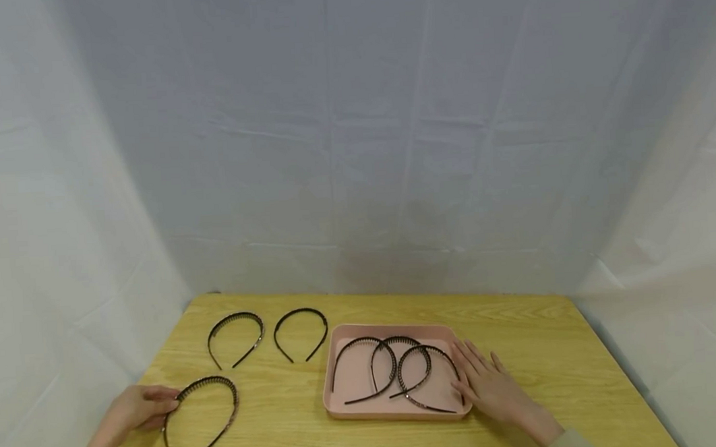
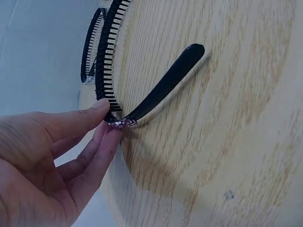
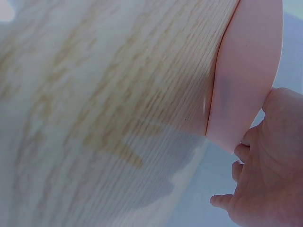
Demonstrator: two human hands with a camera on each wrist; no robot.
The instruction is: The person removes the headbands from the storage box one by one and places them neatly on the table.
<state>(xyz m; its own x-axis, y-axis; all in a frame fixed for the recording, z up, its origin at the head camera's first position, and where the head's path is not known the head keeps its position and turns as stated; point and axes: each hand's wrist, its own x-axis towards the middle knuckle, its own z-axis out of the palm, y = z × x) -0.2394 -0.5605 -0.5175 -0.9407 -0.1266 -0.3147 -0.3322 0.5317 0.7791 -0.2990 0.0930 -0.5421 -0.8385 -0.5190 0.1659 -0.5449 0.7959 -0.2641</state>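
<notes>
At the front left of the table, my left hand [image 1: 133,407] pinches a black toothed headband [image 1: 207,380] by its left side. Thumb and fingers meet near a band of pinkish glitter on it in the left wrist view, where the headband [image 2: 163,87] stands close over the wood. My right hand [image 1: 494,385] rests with fingers extended against the right edge of a pink tray [image 1: 398,415]. From the right wrist, the tray's outer wall [image 3: 246,61] shows beside that hand. Three black headbands lie overlapping inside the tray, one at its left [image 1: 364,340].
Two more black headbands lie side by side at the back left of the wooden table, a glittery one [image 1: 234,316] and a plainer one [image 1: 300,311]. Pale sheeting [image 1: 362,183] hangs behind the table and on both sides.
</notes>
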